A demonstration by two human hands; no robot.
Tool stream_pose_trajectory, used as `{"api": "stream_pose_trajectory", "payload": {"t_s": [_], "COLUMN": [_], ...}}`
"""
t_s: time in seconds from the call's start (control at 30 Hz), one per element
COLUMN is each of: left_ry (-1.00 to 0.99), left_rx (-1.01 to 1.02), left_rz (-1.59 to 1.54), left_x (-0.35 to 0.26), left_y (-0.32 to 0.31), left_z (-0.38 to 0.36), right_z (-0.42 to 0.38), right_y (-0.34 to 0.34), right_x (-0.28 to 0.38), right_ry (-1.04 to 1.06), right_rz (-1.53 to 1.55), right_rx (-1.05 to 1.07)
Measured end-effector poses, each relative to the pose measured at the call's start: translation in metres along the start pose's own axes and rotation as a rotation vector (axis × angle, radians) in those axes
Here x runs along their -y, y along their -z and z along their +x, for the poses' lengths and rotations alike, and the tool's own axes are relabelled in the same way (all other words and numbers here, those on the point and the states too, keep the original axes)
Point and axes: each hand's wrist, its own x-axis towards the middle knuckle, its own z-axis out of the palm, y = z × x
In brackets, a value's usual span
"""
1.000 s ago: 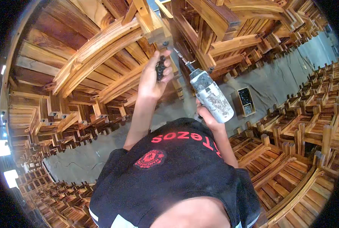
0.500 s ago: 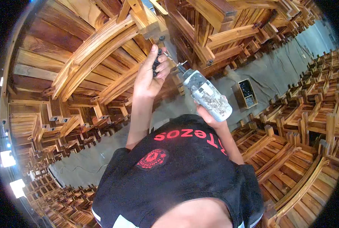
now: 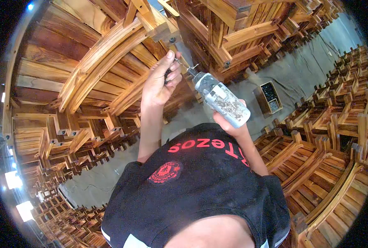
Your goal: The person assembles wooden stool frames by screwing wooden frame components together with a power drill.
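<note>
Raised at upper centre, my left hand (image 3: 161,80) is closed round small black pieces (image 3: 167,73), mostly hidden by its fingers. A thin metal piece (image 3: 178,61), possibly a screw, shows at the fingertips. My right hand (image 3: 229,124) grips a worn, pale power screwdriver (image 3: 222,101) from behind and below. Its dark nose (image 3: 192,71) points up and left, close to my left fingers, with small metallic bits at the tip. Just above my left hand, a wooden leg end (image 3: 161,31) carries a round black foot (image 3: 172,40).
Wooden furniture with slatted, curved parts (image 3: 105,62) stands upturned at upper left. More wooden pieces (image 3: 250,37) are stacked at upper right, with rows along both sides. On the grey floor covering (image 3: 291,89) sits a divided box (image 3: 270,97) of small dark and grey parts.
My left fingers have curled further over the black pieces, and the thin metal piece now shows at the fingertips. The screwdriver has shifted slightly left with my right hand.
</note>
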Motion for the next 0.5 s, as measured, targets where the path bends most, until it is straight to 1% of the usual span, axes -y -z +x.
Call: {"api": "stream_pose_trajectory", "payload": {"t_s": [0.03, 0.13, 0.3, 0.4, 0.47, 0.5], "left_ry": [0.003, 0.000, -0.052, -0.077, -0.082, -0.078], "left_rx": [0.003, 0.013, 0.005, 0.010, 0.003, -0.001], "left_rz": [-0.001, -0.006, 0.007, 0.003, -0.001, -0.002], "left_x": [0.000, -0.002, -0.007, -0.009, -0.011, -0.012], "left_y": [0.001, 0.002, -0.002, -0.004, -0.005, -0.005], "left_z": [0.000, 0.001, 0.003, 0.003, 0.003, 0.004], "right_z": [-0.003, -0.012, -0.022, -0.022, -0.013, -0.006], "right_y": [-0.001, -0.004, -0.016, -0.018, -0.018, -0.018], "right_x": [-0.003, -0.016, -0.033, -0.035, -0.031, -0.024], "right_ry": [-0.004, -0.032, -0.057, -0.080, -0.060, -0.037], "right_rz": [-0.028, 0.033, 0.035, 0.039, 0.032, 0.022], "right_rx": [0.000, 0.079, 0.063, 0.106, 0.068, 0.009]}}
